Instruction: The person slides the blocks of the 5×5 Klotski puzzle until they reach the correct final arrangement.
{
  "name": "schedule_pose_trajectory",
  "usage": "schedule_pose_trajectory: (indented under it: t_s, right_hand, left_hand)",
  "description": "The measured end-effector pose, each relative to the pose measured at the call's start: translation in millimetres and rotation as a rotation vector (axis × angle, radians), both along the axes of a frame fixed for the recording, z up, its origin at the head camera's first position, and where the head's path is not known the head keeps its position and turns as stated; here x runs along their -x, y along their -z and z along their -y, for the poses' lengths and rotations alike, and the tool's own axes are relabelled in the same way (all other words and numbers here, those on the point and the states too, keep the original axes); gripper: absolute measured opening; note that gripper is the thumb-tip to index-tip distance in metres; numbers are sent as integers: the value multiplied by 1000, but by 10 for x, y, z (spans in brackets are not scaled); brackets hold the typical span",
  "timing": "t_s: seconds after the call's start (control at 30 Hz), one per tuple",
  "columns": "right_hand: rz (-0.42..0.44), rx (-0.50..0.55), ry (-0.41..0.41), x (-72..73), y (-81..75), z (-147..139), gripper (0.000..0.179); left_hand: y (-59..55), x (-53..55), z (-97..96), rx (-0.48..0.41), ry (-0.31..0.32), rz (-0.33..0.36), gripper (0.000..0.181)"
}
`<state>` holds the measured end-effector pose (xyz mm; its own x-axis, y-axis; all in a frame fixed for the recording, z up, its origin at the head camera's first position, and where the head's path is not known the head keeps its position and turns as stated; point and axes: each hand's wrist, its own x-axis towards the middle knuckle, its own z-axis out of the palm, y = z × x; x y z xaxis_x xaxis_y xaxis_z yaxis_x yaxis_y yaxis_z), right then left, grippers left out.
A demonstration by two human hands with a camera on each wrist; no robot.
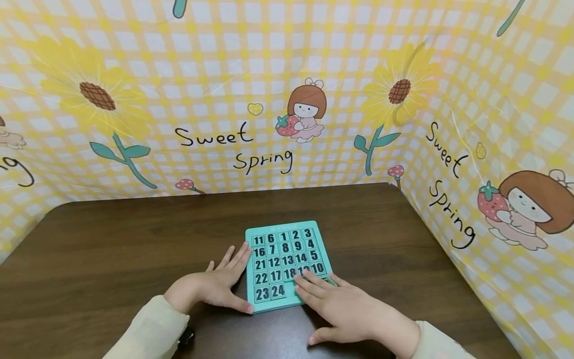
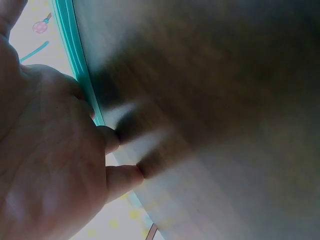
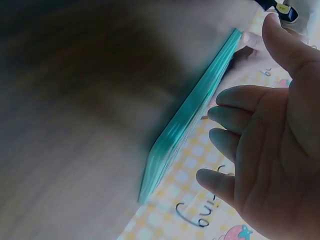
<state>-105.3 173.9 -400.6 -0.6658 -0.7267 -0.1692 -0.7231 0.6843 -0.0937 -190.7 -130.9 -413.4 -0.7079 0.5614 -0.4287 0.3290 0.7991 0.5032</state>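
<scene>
A turquoise number slide puzzle (image 1: 287,259) lies flat on the dark wooden table, its tiles bearing black numbers. Its bottom row shows 23 and 24, then a bare gap; tiles farther right are partly hidden. My left hand (image 1: 219,284) rests along the puzzle's left edge, thumb at the near corner and straight fingers higher up. My right hand (image 1: 341,309) reaches over the lower right part with its fingers extended, covering some tiles. In the right wrist view, the fingers (image 3: 227,120) lie over the puzzle's face beside its turquoise side (image 3: 185,117); whether the fingertips touch tiles I cannot tell.
The brown tabletop (image 1: 134,239) surrounds the puzzle. A yellow checked cloth (image 1: 211,65) with sunflowers and "Sweet Spring" lettering hangs behind the table and along its right side. A dark band (image 1: 186,338) shows at the left sleeve.
</scene>
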Motion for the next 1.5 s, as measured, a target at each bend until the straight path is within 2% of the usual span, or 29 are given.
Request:
schedule_pose_trajectory:
  t_s: [0.27, 0.57, 0.77, 1.0, 1.17, 1.37, 1.5]
  right_hand:
    - [-52, -39, -63, 50, 13, 204, 85]
    - [-60, -77, -98, 80, 67, 279, 86]
    - [-87, -81, -90, 60, 83, 242, 87]
    - [-43, -73, -59, 46, 79, 168, 87]
    - [-57, -57, -51, 27, 83, 89, 87]
    - [-20, -48, -23, 26, 59, 6, 86]
    - [-18, -35, -32, 20, 60, -1, 86]
  left_hand:
    - [-3, -2, -3, 12, 5, -14, 131]
    - [14, 0, -16, 14, 7, -10, 130]
    - [15, -1, -22, 10, 8, -9, 130]
    - [21, 15, -13, 16, -9, -6, 131]
    - [16, 22, -12, 10, -3, 4, 131]
    - [15, 23, -9, 10, -4, 0, 131]
    - [16, 17, -4, 13, -7, -1, 131]
